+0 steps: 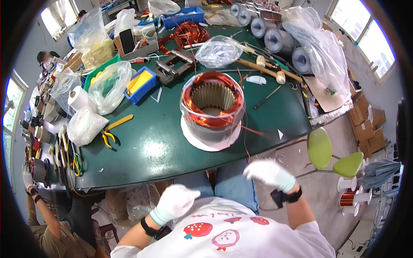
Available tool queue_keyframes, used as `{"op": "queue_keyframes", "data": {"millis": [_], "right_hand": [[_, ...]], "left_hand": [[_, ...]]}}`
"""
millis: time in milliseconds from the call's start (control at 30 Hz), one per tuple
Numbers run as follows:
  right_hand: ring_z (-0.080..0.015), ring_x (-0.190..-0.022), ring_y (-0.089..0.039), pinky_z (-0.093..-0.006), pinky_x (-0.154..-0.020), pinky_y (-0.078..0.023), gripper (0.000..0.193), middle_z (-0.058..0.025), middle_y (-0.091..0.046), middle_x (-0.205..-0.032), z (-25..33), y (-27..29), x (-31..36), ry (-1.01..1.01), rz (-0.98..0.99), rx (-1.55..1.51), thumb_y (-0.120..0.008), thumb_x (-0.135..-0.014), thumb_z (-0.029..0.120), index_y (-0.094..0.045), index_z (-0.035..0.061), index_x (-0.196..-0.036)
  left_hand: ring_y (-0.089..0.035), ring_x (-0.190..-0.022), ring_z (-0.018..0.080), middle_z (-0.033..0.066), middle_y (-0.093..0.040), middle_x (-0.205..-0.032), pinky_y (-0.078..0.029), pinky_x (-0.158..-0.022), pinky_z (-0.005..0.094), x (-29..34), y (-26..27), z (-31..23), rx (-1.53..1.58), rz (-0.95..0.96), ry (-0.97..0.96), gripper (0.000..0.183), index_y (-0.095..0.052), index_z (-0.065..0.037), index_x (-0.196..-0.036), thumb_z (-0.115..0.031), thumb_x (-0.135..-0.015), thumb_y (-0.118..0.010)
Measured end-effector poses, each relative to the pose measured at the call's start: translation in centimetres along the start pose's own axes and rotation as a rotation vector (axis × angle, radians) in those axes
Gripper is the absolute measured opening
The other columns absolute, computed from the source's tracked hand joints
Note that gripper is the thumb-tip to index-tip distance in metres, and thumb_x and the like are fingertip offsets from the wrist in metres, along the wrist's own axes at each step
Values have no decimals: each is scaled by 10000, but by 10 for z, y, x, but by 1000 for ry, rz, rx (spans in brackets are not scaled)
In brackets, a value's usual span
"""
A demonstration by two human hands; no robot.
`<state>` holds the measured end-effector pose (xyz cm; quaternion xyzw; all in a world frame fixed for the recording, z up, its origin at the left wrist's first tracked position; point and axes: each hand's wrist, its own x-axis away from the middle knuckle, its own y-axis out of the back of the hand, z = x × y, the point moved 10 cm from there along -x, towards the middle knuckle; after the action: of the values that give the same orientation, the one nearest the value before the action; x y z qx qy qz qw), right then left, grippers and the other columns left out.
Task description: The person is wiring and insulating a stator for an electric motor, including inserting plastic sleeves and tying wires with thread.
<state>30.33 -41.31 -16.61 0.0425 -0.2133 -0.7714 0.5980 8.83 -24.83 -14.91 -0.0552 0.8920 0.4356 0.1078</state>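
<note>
A stator [195, 120] with a grey metal body and copper windings [211, 121] stands upright on a round white pad [189, 136] on the green table. Thin red lead wires trail from it toward the table's near edge. My left hand [175, 202], in a white glove, hovers over my lap with fingers curled; whatever they may hold is hidden. Over the near table edge, my gloved right hand [269, 174] is raised, fingers bent downward and smeared by motion. One red wire [246, 144] runs close to its fingertips; whether they touch cannot be made out.
Yellow-handled pliers [108, 138] and a yellow strip [119, 122] lie left of the stator. A blue tray [140, 85], mallets [260, 62] and wire spools [275, 42] are farther back. Left, a co-worker's gloved hand [27, 177] is beside another stator [38, 170]. Green chairs [319, 148] stand right.
</note>
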Motion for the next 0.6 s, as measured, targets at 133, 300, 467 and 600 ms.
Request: {"op": "queue_keyframes", "data": {"millis": [133, 300, 467, 600], "right_hand": [[-181, -1033, -641, -327, -895, -501, 447, -123, -673, -1162, 9, 92, -26, -62, -504, -422, -481, -1061, 345, -574, -17, -1306], [-215, -1267, -531, -373, -1048, -413, 568, -129, -567, -1384, -14, 83, -107, -195, -399, -822, -418, -1073, 419, -456, -3, -1452], [-155, -789, -572, -305, -717, -467, 490, -61, -666, -914, -22, 85, -151, -79, -646, -698, -503, -1034, 416, -690, -37, -1010], [-124, -713, -529, -329, -633, -453, 491, -34, -630, -798, -23, 61, -154, -109, -737, -955, -533, -1015, 386, -671, -76, -924]], "left_hand": [[-652, -1045, 265, 136, -687, -1130, -504, -919, 355, -39, 72, 54, 179, -535, 323, 308, -649, -41, -1227, -121, -934, -597], [-551, -1213, 166, 82, -615, -1307, -441, -1031, 338, -124, 59, 117, 949, -423, 531, 396, -546, -25, -1385, -248, -1068, -462], [-544, -1253, 203, 89, -590, -1371, -425, -1051, 338, -154, 44, 137, 942, -458, 393, 451, -504, -44, -1436, -316, -1088, -411], [-613, -1061, 180, 92, -671, -1181, -481, -945, 348, -142, 61, 133, 799, -558, 413, 357, -593, 15, -1250, -252, -1075, -434]]}}
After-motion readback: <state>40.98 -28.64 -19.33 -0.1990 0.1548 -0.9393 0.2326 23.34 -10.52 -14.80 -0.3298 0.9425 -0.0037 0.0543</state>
